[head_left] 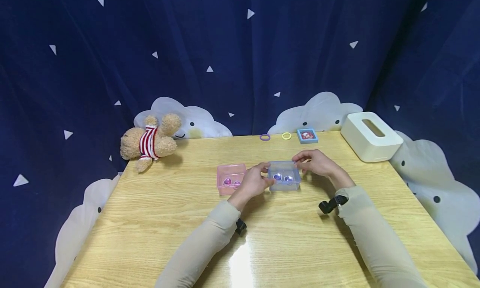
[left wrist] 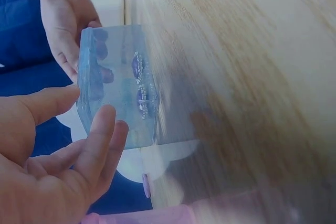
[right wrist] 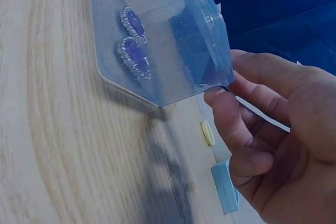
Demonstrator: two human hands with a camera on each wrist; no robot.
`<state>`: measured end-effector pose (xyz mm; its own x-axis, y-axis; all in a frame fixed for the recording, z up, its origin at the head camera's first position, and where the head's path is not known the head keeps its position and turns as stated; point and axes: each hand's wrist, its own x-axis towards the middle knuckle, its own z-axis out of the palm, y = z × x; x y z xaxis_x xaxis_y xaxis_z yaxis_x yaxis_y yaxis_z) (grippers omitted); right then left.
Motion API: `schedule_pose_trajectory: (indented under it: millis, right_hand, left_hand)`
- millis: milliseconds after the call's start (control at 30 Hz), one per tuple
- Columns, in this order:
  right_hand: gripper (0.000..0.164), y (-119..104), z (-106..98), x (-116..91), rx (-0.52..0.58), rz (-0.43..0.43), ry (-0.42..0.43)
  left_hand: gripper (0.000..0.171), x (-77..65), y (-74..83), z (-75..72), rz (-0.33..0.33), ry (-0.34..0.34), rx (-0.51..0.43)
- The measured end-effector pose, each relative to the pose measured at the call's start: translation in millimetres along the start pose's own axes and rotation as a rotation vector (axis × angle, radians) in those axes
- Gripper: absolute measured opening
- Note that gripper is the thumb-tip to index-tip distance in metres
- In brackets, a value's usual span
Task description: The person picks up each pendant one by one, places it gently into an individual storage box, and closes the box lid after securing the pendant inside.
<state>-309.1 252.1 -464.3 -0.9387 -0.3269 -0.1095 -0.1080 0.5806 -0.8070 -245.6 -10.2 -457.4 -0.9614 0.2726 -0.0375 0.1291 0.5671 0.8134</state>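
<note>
A clear blue plastic box (head_left: 283, 184) sits on the table between my hands. Inside lie two purple gems with beaded silvery borders (right wrist: 135, 59). At the box's left side is my left hand (head_left: 255, 180), its thumb by the upper edge and its fairly straight fingers alongside the wall; firm contact is hard to tell. My right hand (head_left: 316, 163) pinches the upper edge at the far right corner with thumb and finger. Left of it, partly behind my left hand, stands a clear pink box (head_left: 226, 191) holding two pink gems (head_left: 227, 181).
Along the back edge lie a purple ring (head_left: 265, 137), a yellow ring (head_left: 286, 136) and a small blue-framed square (head_left: 307, 136). A white tissue box (head_left: 371, 138) stands at the back right. A teddy bear (head_left: 150, 143) in a striped shirt lies at the back left.
</note>
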Motion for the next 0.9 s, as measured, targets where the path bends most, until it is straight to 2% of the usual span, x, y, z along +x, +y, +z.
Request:
schedule_pose_trajectory:
  millis: [300,433,533,700,900]
  right_hand:
    - [0.032,1,0,-1,-0.015,0.011,-0.001]
    - [0.037,-1,-5,-3,-0.043,0.006,0.007]
    - [0.038,-8,-12,-5,-0.083,-0.011,0.025]
    - [0.032,-20,-27,-10,-0.199,-0.059,0.057]
    - [0.028,-36,-45,-15,-0.308,-0.107,0.102]
  left_hand:
    - [0.063,-1.4,1.9,-2.1,0.013,-0.004,0.035]
    - [0.057,-2.7,1.2,-8.7,0.025,-0.002,0.023]
    - [0.045,-2.2,0.6,-20.9,0.054,0.014,0.016]
    - [0.027,-1.4,-4.1,-48.9,0.100,0.009,0.051]
    - [0.025,0.4,-14.1,-86.1,0.136,0.019,0.126]
